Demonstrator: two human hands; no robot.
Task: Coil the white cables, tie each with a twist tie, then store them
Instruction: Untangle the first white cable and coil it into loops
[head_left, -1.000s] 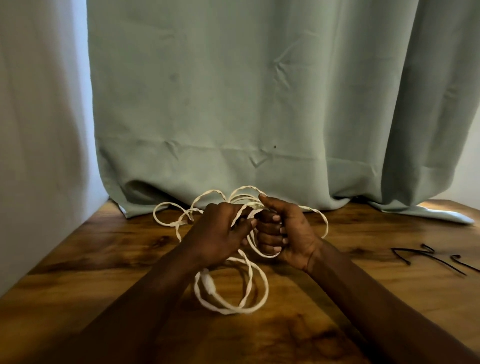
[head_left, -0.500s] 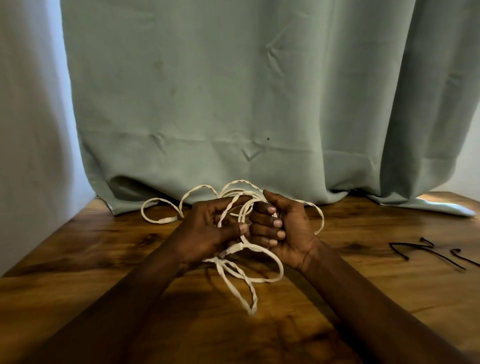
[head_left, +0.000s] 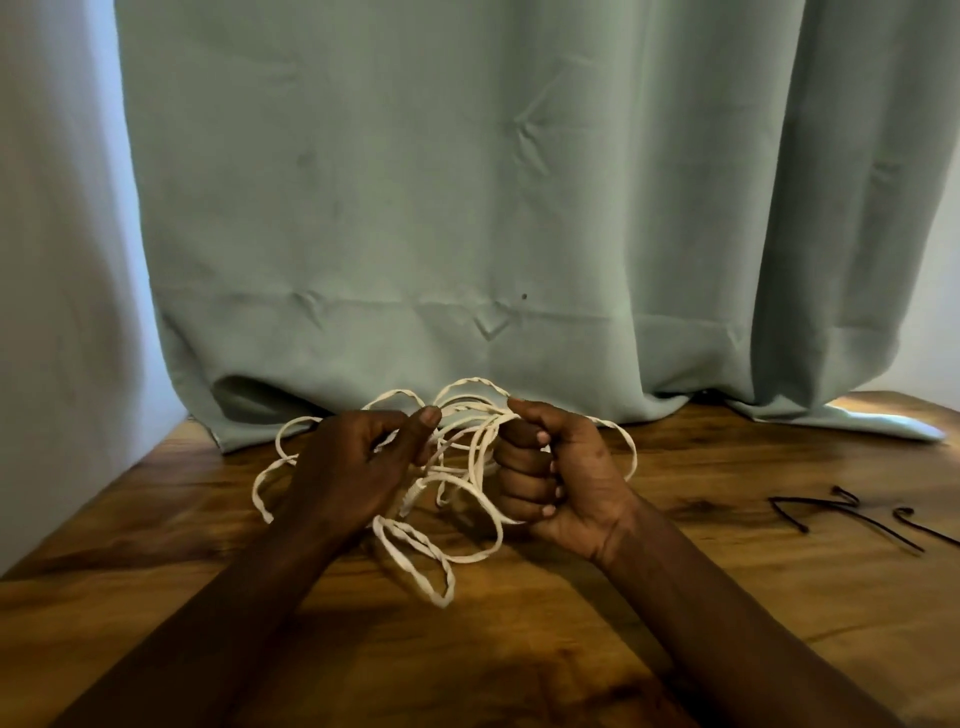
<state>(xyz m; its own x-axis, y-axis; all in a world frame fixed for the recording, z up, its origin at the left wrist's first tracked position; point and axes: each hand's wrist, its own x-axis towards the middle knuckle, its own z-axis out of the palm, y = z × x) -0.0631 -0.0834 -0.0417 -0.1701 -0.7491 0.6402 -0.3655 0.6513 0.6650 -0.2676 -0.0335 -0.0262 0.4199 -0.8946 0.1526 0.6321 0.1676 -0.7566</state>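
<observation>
White cable (head_left: 470, 525) hangs in loose loops between both hands above the wooden table (head_left: 675, 649). The right hand (head_left: 561, 478) is clenched around several strands; the left hand (head_left: 358, 467) pinches strands beside it. Loops droop below both hands. Black twist ties (head_left: 841, 514) lie well right of the right hand.

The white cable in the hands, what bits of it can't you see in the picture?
Head view only:
- White cable: how many cables, unclear; the loops tangle together.
- Its ends: not clear; right hand closes over part, left hand covers more.
- Twist ties: thin, partly cut off by the right edge; count unclear.
- Storage place: not in view.
</observation>
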